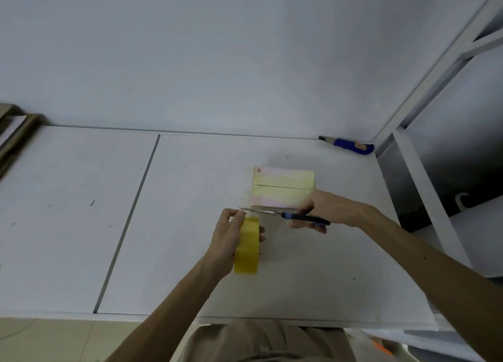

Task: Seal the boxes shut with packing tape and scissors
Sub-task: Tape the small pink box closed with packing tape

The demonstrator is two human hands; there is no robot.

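Observation:
A small pale box (283, 187) lies on the white table (190, 198), its top flaps closed with a seam across the middle. My left hand (228, 239) grips a yellow roll of packing tape (247, 246) just in front of the box, thumb near the pulled-out clear strip (251, 212). My right hand (324, 209) holds scissors (285, 214) with dark blue handles. Their blades point left and meet the strip between the roll and the box.
A blue-handled utility knife (348, 145) lies at the table's far right corner by the wall. Flattened cardboard (13, 133) sits at the far left. A white shelf frame (424, 176) stands to the right. A seam (128, 220) splits the tabletop.

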